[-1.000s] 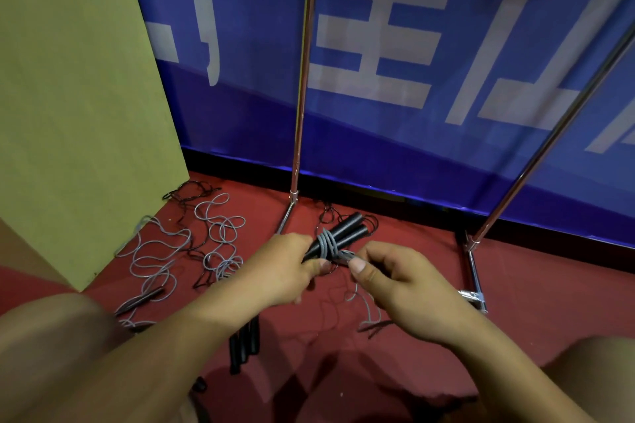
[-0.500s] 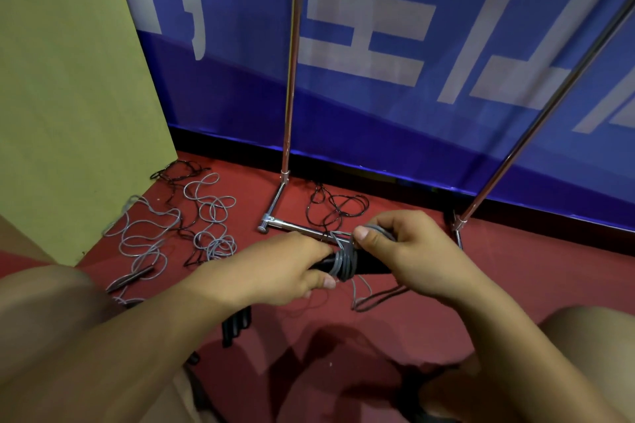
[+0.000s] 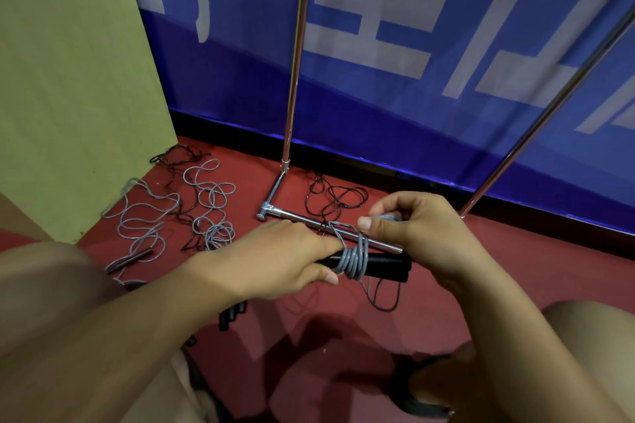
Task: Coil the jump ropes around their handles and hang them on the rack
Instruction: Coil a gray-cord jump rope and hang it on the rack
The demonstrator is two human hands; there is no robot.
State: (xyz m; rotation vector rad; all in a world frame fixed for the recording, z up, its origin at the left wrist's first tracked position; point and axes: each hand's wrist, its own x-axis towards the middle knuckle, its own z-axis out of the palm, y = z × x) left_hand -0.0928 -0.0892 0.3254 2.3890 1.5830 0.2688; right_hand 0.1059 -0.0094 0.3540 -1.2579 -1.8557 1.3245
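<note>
while both hands' grip holds the coiled handles point(image 3: 381, 263), loose ropes point(image 3: 206, 209) litter the floor beside the rack point(image 3: 292, 86).

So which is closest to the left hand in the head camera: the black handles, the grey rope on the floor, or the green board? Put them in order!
1. Black handles: gripped in the left hand itself, grey rope wound round them.
2. Grey rope on the floor: loose loops, off to the left.
3. Green board: standing far left, beyond those loops.
</note>
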